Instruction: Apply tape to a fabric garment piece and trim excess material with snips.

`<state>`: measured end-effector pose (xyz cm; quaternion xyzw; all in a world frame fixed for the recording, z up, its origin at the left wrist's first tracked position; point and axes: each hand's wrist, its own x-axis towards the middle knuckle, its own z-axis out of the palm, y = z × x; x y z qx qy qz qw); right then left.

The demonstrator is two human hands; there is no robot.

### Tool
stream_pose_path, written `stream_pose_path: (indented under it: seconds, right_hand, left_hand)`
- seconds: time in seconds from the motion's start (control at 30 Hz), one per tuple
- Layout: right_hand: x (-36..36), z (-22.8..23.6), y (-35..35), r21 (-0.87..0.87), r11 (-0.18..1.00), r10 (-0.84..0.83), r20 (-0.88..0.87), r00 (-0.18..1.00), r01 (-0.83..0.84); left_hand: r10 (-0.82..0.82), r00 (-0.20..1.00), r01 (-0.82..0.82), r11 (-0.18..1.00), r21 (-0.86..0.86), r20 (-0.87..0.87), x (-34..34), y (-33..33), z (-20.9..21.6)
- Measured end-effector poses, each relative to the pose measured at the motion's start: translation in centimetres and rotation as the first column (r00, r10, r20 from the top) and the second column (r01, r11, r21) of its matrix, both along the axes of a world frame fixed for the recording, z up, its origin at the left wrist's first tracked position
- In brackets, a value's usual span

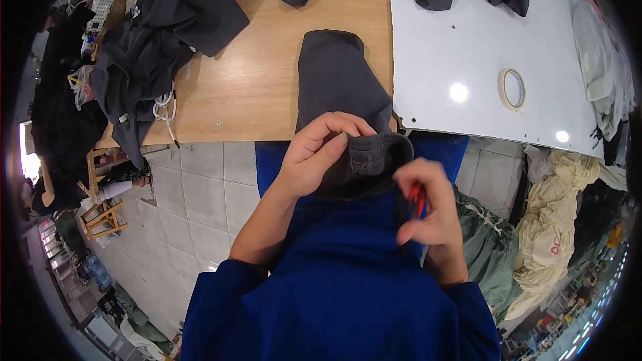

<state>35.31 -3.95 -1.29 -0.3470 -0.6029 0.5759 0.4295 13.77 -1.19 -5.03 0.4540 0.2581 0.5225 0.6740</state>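
Note:
A dark grey garment piece (334, 73) lies on the wooden table and hangs over its front edge toward my lap. Its gathered, stitched opening (364, 160) faces me. My left hand (321, 150) pinches the rim of that opening between thumb and fingers. To the right of the opening, apart from the stitching, my right hand (428, 204) is closed around a small red tool (417, 199). Motion blurs this hand, and most of the tool is hidden in the palm.
More dark grey garments (194, 7) are heaped at the table's far left, with a white cord (164, 108) hanging beside them. A white board (481, 47) on the right carries a tape roll (513, 89). Cream cloth bundles (552, 207) and green sacks (485, 241) stand at lower right.

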Motion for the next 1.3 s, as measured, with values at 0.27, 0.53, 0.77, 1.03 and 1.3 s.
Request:
stream_pose_path:
  seconds: [0.27, 0.53, 0.77, 1.03, 1.3]
  right_hand:
    - [-1.0, 0.8, 1.2, 0.329, 0.909, -0.360, 0.313, 0.879, 0.255]
    - [-0.8, 1.1, 1.4, 0.588, 0.772, -0.520, 0.370, 0.770, 0.239]
    - [-0.6, 1.6, 1.3, 0.591, 0.776, -0.521, 0.406, 0.751, 0.220]
    - [-0.9, 1.3, 1.5, 0.628, 0.752, -0.508, 0.355, 0.784, 0.203]
    - [-0.7, 0.9, 1.4, 0.606, 0.765, -0.495, 0.338, 0.800, 0.217]
  left_hand:
    - [0.021, 0.999, -0.012, 0.964, -0.264, 0.031, 0.8, -0.8, 1.9]
    - [0.042, 0.998, -0.029, 0.961, -0.274, 0.039, 1.2, -0.8, 2.4]
    - [-0.067, 0.991, 0.088, 0.979, -0.186, 0.116, 0.7, -0.6, 1.8]
    - [-0.062, 0.991, 0.085, 0.976, -0.200, 0.119, 0.9, -1.0, 1.9]
    - [-0.075, 0.985, 0.111, 0.965, -0.239, 0.155, 0.8, -1.0, 2.1]
